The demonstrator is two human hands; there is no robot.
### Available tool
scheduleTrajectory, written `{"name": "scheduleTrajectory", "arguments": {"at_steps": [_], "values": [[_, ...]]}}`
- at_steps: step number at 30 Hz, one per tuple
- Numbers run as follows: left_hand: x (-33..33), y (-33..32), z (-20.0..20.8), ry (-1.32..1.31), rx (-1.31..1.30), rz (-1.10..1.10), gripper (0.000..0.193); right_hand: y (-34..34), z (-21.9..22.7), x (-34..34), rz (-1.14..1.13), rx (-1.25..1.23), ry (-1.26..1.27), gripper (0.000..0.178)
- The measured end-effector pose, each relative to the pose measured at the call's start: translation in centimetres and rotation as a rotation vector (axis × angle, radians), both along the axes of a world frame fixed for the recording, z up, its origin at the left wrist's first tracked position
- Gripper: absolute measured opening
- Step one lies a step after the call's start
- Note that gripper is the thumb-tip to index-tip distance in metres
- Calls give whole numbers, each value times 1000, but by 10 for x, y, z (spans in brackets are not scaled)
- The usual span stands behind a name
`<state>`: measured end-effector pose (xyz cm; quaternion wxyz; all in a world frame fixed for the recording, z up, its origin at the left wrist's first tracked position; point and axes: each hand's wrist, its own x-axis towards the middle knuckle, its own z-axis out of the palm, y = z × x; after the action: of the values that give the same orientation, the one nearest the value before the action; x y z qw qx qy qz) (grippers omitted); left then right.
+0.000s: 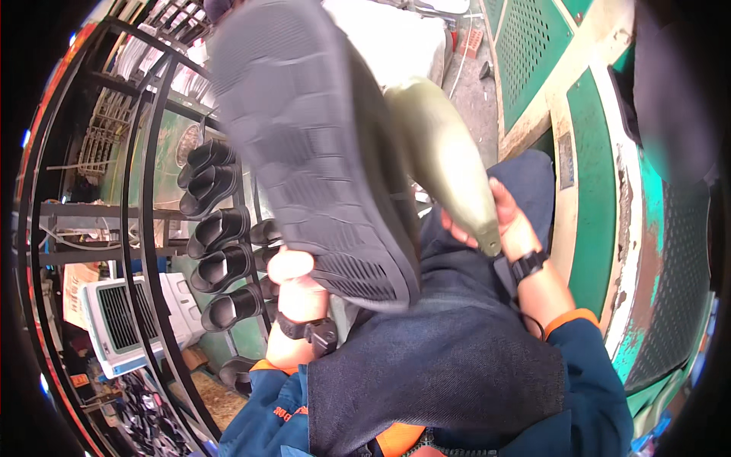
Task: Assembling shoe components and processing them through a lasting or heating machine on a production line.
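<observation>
A large black shoe [293, 145] fills the upper middle, its patterned sole turned toward me and slightly blurred. My left hand [293, 270] grips it at the lower end; the thumb shows at the edge of the sole and the other fingers are hidden behind it. Just right of the shoe is a shiny pale green-gold shoe last [449, 152], tilted, with a small hole at its lower tip. My right hand [506, 217] is closed around the last near that tip, fingers partly behind it. Whether the last touches the shoe I cannot tell.
On the left stands a black metal rack [156, 152], with several black shoes [221, 232] lined up beyond its bars. A white air cooler [133, 324] sits beside it. Green machine panels [590, 175] rise close on my right. A white sack-like bundle [400, 38] lies ahead.
</observation>
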<state>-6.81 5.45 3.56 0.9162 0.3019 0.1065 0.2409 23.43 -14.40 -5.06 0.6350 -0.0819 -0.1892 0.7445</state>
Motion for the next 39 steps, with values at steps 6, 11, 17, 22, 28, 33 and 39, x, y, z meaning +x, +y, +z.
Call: {"name": "scheduleTrajectory", "arguments": {"at_steps": [6, 11, 17, 22, 28, 33, 39], "values": [[-8, -16, 31, -43, 40, 292, 92, 124, 75, 35, -543, -459, -119, 60], [-53, -32, 40, 237, 743, 446, 126, 205, 69, 4, -387, -435, -301, 50], [-72, -33, 80, 644, 1744, 664, 76, 128, 131, -98, 516, -119, -339, 62], [-72, -58, 92, 1008, 1327, 537, 49, 138, 110, -146, 663, -143, -419, 57], [-153, -55, 108, 1601, 1590, 375, 34, 149, 129, -110, 440, 7, -1037, 49], [-264, -41, 30, 1955, 1468, 166, 28, 161, 118, -83, 319, -131, -1042, 46], [-296, -22, -1, 1812, 1726, 157, 23, 165, 94, -80, 415, -172, -1157, 43]]}}
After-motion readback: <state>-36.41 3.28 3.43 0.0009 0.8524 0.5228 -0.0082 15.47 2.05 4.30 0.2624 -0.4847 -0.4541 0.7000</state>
